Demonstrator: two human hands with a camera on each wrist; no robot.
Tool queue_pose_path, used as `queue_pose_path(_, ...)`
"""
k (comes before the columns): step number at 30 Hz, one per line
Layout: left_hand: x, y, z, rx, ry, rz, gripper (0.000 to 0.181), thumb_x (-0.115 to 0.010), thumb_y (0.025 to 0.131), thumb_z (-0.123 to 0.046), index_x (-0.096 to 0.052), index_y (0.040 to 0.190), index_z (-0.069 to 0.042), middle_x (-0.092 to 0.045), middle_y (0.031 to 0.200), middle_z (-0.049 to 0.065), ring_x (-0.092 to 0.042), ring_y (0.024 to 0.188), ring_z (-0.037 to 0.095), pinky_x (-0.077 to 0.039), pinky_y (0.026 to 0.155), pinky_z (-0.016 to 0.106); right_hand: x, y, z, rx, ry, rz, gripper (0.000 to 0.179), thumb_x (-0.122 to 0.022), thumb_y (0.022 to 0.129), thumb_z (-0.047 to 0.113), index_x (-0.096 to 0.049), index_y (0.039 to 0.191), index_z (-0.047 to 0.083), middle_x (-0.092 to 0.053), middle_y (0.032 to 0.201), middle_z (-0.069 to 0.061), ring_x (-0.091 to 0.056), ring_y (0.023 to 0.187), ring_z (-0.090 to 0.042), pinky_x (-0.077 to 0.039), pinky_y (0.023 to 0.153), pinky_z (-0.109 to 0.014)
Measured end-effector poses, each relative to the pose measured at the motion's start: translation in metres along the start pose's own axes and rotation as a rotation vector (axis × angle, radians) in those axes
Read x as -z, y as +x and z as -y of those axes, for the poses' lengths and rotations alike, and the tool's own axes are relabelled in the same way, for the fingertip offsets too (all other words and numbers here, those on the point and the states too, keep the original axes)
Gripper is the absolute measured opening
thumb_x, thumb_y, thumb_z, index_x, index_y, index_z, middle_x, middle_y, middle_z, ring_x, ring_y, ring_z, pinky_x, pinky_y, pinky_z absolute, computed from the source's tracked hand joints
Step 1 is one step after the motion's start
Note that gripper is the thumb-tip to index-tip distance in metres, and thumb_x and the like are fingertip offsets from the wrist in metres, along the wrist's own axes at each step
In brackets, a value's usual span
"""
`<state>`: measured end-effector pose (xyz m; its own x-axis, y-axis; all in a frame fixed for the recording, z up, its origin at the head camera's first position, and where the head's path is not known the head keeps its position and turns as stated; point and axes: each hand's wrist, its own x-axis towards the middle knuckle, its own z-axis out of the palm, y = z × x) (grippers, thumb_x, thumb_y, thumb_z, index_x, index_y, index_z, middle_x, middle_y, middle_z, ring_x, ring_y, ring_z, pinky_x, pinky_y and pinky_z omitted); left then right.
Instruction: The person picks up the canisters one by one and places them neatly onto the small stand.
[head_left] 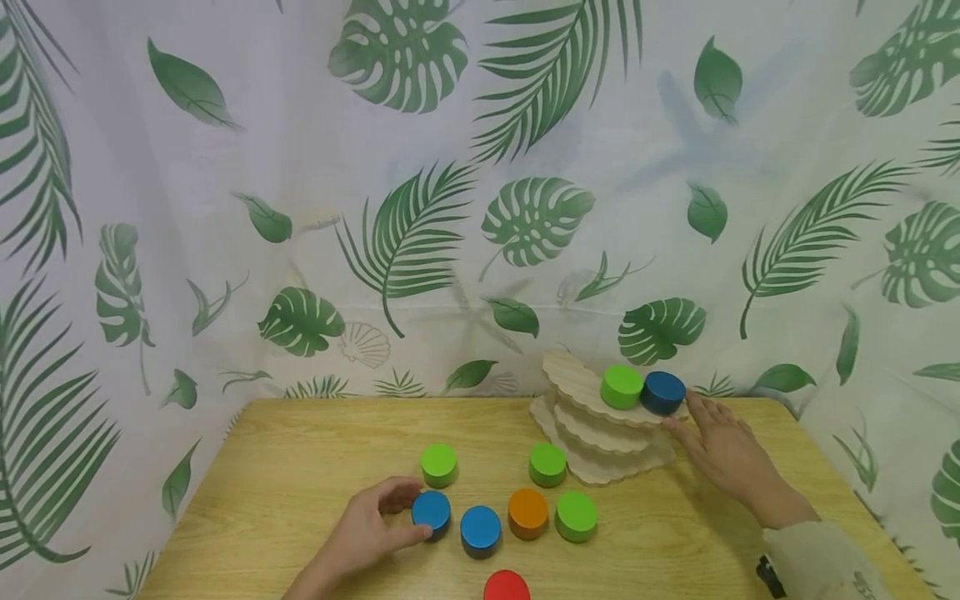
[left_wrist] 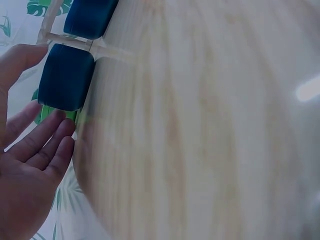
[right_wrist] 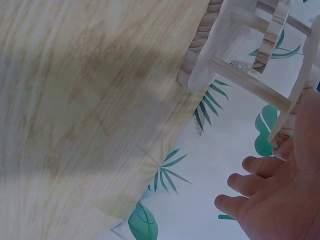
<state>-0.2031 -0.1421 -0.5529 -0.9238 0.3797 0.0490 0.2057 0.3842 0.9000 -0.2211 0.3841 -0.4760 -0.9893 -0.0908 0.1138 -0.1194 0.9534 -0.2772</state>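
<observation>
At the table's left middle, my left hand (head_left: 367, 529) holds a blue round block (head_left: 431, 514) between thumb and fingers. The left wrist view shows this blue block (left_wrist: 66, 77) with the thumb on one side and fairly straight fingers on the other. My right hand (head_left: 723, 446) grips the right end of the top tier of a wooden tiered stand (head_left: 600, 450), thumb in front and index finger behind. Its other fingers (right_wrist: 250, 182) are loosely bent off the wood. A green block (head_left: 622, 387) and a dark blue block (head_left: 663, 392) sit side by side on that tier.
Near the left hand stand another blue block (head_left: 480, 531) and a green block (head_left: 438, 465). An orange block (head_left: 528, 513) and two green blocks, one nearer the stand (head_left: 547, 464), lie to the right. A red block (head_left: 507, 586) is at the front. Leaf-print cloth (head_left: 450, 250) hangs behind.
</observation>
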Motion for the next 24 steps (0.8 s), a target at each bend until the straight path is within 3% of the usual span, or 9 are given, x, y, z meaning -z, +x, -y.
queue_pose_path(13,0.0,0.0027,0.0034,-0.021,0.06,0.034,0.063,-0.089,0.085,-0.036,-0.065,0.136,-0.008,-0.072,0.129,0.005,-0.069,0.116,0.022,-0.055,0.101,0.029,-0.0016,-0.0005,0.0007,0.006,0.002,-0.01,0.08,-0.039,0.113,0.05,-0.025,0.16,-0.014,-0.034,0.156,-0.046,-0.032,0.14,-0.071,-0.029,0.11,-0.081)
queue_pose_path(24,-0.0013,0.0032,0.0002,-0.005,0.087,0.054,0.058,-0.09,0.084,-0.037,-0.068,0.134,-0.016,-0.073,0.124,-0.001,-0.068,0.116,0.02,-0.055,0.1,0.028,-0.0023,-0.0007,0.0017,-0.002,0.01,-0.012,0.081,-0.039,0.113,0.051,-0.025,0.16,-0.013,-0.034,0.156,-0.046,-0.032,0.14,-0.07,-0.029,0.11,-0.081)
